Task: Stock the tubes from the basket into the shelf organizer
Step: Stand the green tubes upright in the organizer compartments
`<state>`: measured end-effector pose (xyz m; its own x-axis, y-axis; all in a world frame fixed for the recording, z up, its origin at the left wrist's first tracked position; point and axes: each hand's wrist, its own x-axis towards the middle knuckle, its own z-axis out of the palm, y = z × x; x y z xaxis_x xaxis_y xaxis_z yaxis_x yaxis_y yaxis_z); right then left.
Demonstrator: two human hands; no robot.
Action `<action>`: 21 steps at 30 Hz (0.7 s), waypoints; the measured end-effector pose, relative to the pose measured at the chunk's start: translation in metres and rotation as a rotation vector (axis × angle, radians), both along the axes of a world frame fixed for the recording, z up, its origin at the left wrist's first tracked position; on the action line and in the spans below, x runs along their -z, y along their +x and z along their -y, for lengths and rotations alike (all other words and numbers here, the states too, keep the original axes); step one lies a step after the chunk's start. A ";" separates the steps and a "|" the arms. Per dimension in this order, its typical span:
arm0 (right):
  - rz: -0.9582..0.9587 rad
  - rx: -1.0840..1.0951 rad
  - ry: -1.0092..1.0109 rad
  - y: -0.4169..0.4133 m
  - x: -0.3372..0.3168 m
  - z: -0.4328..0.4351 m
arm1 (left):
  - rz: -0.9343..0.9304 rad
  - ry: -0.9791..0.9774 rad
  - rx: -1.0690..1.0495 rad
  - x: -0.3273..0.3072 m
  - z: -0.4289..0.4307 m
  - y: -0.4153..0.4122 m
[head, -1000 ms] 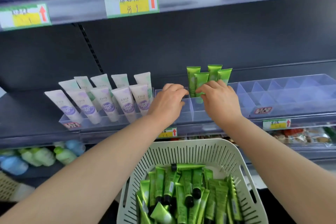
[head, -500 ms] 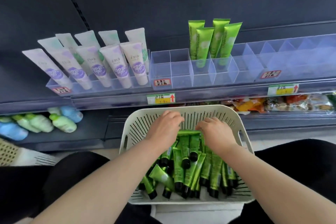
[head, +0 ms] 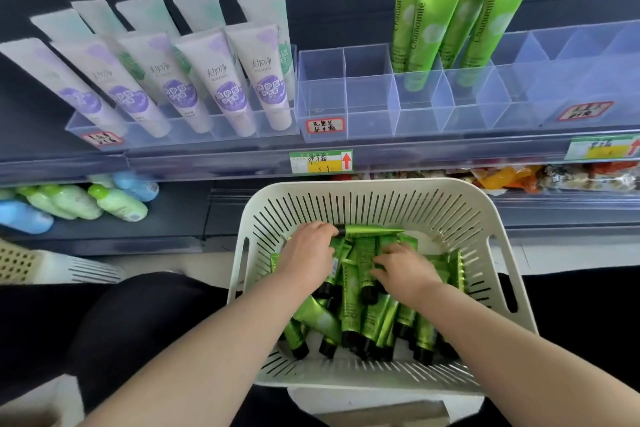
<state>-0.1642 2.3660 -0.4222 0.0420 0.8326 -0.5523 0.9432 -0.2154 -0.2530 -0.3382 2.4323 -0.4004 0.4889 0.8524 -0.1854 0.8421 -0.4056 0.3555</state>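
left grip [head: 308, 253] clenches a green tube [head: 374, 229] at the basket's [head: 363, 185] far edge, right grip [head: 403, 269] curls into the pile [head: 363, 319], its hold unclear, both just dropped from the shelf organizer [head: 367, 104] to fetch more stock.

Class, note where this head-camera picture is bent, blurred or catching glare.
Head view: the wide lens bows the shelf edge and fans the white tubes leftward; the right price tag is smeared unreadable; the clear organizer shows soft sheen, no harsh glare; light is even, shadows faint.
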 end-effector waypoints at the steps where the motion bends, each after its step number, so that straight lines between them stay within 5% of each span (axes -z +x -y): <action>1: -0.007 0.026 0.018 0.000 0.001 0.002 | 0.000 0.001 0.000 0.002 0.000 0.000; 11: 0.075 0.183 0.076 0.007 -0.003 0.011 | 0.031 -0.024 0.031 0.014 0.007 0.012; 17: -0.056 0.345 -0.141 0.009 0.004 0.002 | 0.041 -0.016 0.028 0.013 0.008 0.013; 21: 0.017 0.340 -0.100 0.014 0.003 0.003 | 0.023 -0.025 0.018 0.010 0.005 0.013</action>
<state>-0.1501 2.3634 -0.4256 0.3171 0.7116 -0.6269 0.8172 -0.5405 -0.2002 -0.3256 2.4269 -0.4103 0.5082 0.8388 -0.1952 0.8264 -0.4110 0.3849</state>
